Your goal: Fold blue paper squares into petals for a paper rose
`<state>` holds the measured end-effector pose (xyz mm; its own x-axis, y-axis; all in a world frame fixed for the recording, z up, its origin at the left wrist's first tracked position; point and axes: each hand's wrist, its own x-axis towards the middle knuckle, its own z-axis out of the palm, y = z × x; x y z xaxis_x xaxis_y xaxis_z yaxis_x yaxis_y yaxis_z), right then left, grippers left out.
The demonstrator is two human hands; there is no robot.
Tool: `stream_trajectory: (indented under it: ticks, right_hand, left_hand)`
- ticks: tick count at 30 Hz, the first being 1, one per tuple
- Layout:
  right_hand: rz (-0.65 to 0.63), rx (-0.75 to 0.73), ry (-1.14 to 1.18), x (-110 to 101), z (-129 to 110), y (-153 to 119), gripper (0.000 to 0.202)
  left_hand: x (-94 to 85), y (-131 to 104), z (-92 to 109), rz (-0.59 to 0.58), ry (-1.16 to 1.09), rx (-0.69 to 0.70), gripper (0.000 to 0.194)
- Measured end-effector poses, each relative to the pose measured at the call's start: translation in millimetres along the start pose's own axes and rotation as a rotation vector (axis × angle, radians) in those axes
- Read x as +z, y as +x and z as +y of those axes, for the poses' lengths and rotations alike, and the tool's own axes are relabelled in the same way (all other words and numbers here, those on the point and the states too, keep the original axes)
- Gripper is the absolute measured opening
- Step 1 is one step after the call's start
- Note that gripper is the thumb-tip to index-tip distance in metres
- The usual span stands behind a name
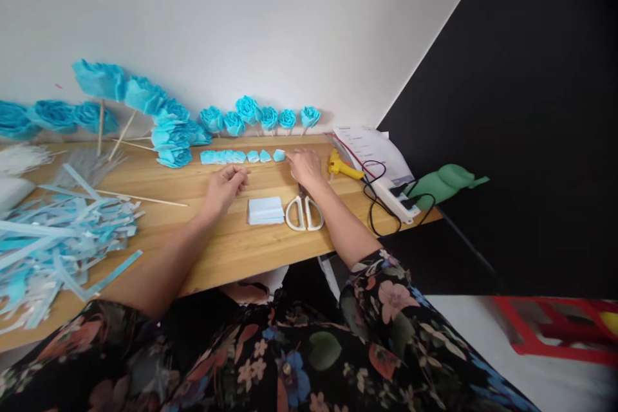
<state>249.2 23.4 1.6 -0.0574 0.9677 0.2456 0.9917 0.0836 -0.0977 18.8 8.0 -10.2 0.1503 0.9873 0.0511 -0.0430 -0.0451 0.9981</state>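
My right hand (305, 167) reaches to the right end of a row of light blue paper petals (223, 157). Its fingers bend down, with the tips at the edge of the last blue paper petal (279, 155). To the left, my left hand (228, 185) rests over the table with its fingers curled in; nothing shows between them. Between my forearms lies a stack of pale blue paper pieces (266, 211). White-handled scissors (304, 214) lie beside the stack, their blades partly hidden under my right hand and wrist.
Blue paper flowers (248, 109) on sticks line the wall. Paper strip scraps (72, 244) and a thin stick (145, 197) cover the left side. On the right are a yellow glue gun (344, 165), printed sheets (374, 148), a cabled power strip (396, 201) and a green object (445, 183).
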Motion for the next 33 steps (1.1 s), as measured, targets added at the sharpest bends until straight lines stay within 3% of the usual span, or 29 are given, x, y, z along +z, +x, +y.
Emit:
stream_trajectory:
  ticks: [5, 8, 13, 17, 20, 24, 26, 30, 33]
  right_hand:
    - [0.019, 0.002, 0.063, -2.8, -2.3, -2.5, 0.034]
    - [0.038, -0.071, 0.19, -11.5, -13.0, -6.7, 0.033]
    - [-0.143, -0.329, 0.248, -28.5, -31.1, -20.0, 0.03]
    - [-0.217, -0.404, 0.143, -33.2, -23.5, -45.3, 0.03]
    - [-0.202, -0.374, 0.146, -29.6, -9.4, -75.2, 0.034]
    - [-0.168, -0.362, 0.29, -24.7, 7.5, -111.4, 0.03]
    - [-0.16, -0.377, 0.357, -25.6, 14.5, -122.0, 0.026]
    - [-0.194, -0.411, 0.467, -34.0, 27.2, -128.0, 0.021]
    - [-0.185, -0.345, 0.461, -41.9, 37.5, -120.1, 0.023]
  left_hand:
    - [-1.9, 2.5, 0.4, 0.028, -0.023, -0.005, 0.018]
    - [-3.2, 4.4, -0.5, 0.041, -0.024, -0.002, 0.014]
    - [-2.8, 4.4, -0.8, 0.013, -0.034, 0.029, 0.013]
    - [0.1, 1.6, 2.6, -0.021, -0.009, 0.01, 0.013]
    - [3.4, -5.3, 6.3, -0.115, 0.082, 0.046, 0.013]
    - [7.6, -18.9, 7.7, -0.426, 0.378, 0.215, 0.018]
    - [9.0, -23.4, 6.1, -0.523, 0.545, 0.307, 0.017]
    - [9.6, -23.4, 0.5, -0.549, 0.645, 0.335, 0.024]
    - [8.4, -20.7, -3.2, -0.544, 0.634, 0.305, 0.029]
